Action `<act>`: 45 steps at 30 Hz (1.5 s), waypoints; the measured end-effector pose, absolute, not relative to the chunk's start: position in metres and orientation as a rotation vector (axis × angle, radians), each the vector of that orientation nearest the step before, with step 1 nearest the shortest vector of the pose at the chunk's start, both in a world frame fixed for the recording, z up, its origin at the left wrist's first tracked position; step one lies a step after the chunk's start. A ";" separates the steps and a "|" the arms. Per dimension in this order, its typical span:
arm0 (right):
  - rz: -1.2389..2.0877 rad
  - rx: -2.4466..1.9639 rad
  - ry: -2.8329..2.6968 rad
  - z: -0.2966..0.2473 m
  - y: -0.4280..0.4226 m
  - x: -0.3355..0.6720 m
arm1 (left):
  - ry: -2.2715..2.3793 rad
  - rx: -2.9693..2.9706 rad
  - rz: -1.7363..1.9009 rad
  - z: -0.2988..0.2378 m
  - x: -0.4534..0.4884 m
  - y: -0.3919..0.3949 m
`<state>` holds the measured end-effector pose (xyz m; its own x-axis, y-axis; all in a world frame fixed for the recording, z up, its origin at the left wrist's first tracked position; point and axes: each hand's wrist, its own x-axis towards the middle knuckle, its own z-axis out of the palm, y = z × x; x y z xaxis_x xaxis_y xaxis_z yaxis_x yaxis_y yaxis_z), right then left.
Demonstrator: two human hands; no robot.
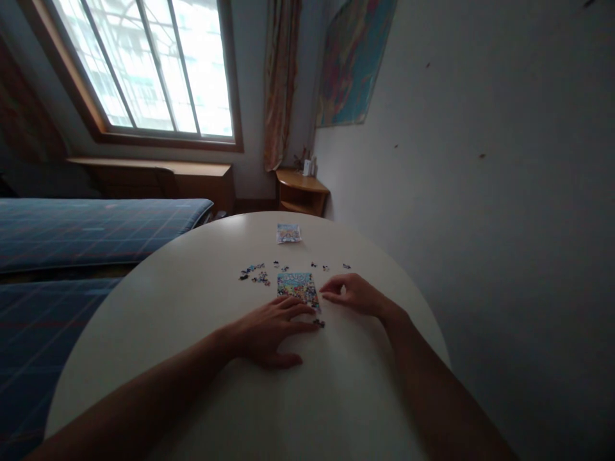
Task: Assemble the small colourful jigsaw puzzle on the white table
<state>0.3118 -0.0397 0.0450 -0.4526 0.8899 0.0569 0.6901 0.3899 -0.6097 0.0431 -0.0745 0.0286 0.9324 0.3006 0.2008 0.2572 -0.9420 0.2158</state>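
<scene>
A partly covered jigsaw puzzle (295, 280), colourful with light-blue lettering along its top, lies flat on the round white table. My left hand (271, 330) rests palm down with fingers spread, its fingertips over the puzzle's lower edge. A loose puzzle piece (319, 323) lies by those fingertips, just below the puzzle's lower right corner. My right hand (353, 294) is at the puzzle's right edge, thumb and fingers curled into a pinch. Whatever may be between those fingertips is too small to make out.
Loose puzzle pieces (261, 277) are scattered to the left, with a few more pieces (325, 267) beyond the puzzle. A small printed picture (289, 233) lies near the far edge of the white table (192, 288). Beds (96, 230) stand left, a wall (480, 224) right.
</scene>
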 end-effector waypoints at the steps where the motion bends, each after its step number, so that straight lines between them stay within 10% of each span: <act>1: 0.637 -1.431 -2.197 0.043 -0.035 0.320 | 0.423 2.903 0.340 0.029 0.043 -0.075; 10: 0.216 -1.920 -1.594 0.014 -0.006 0.382 | 0.386 2.886 0.360 0.029 0.043 -0.076; 45: 0.551 -1.610 -2.238 0.037 -0.034 0.307 | 0.314 2.842 0.407 0.035 0.046 -0.077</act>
